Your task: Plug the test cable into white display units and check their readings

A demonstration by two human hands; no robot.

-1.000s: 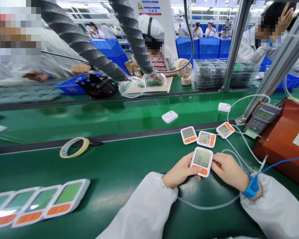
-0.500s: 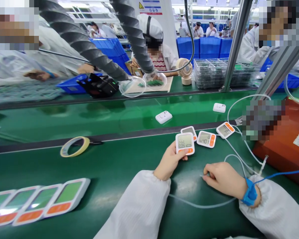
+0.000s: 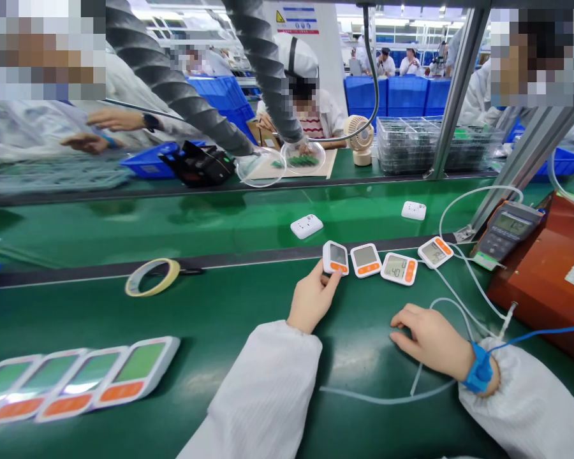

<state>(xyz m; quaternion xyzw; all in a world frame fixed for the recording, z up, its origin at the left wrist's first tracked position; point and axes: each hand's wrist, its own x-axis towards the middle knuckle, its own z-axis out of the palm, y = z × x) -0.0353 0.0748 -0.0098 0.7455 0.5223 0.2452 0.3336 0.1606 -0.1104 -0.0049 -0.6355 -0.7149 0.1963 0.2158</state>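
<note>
My left hand [image 3: 312,294] holds a small white display unit [image 3: 335,258] with orange buttons by its lower edge, tilted, at the back of the green bench. Beside it lie another display unit [image 3: 366,261], one reading 401 [image 3: 398,269], and a third [image 3: 435,252] nearest the tubing. My right hand [image 3: 428,338] rests low over the bench, thumb and fingers apart with nothing between them. A thin clear tube [image 3: 415,381] dangles below that hand, and a longer tube [image 3: 377,400] curves across the bench. A blue wrist strap [image 3: 480,370] circles my right wrist.
Several larger display units [image 3: 138,370] overlap at left, near a tape roll [image 3: 152,278]. A handheld meter [image 3: 507,229] leans on a red-brown box [image 3: 550,274] at right. Two white units [image 3: 307,226] lie on the green strip beyond the bench edge. Co-workers sit opposite.
My left hand has moved left and slightly back, setting its unit apart from the one behind it. My right fingers have parted, and the tube end they pinched now hangs below the hand.
</note>
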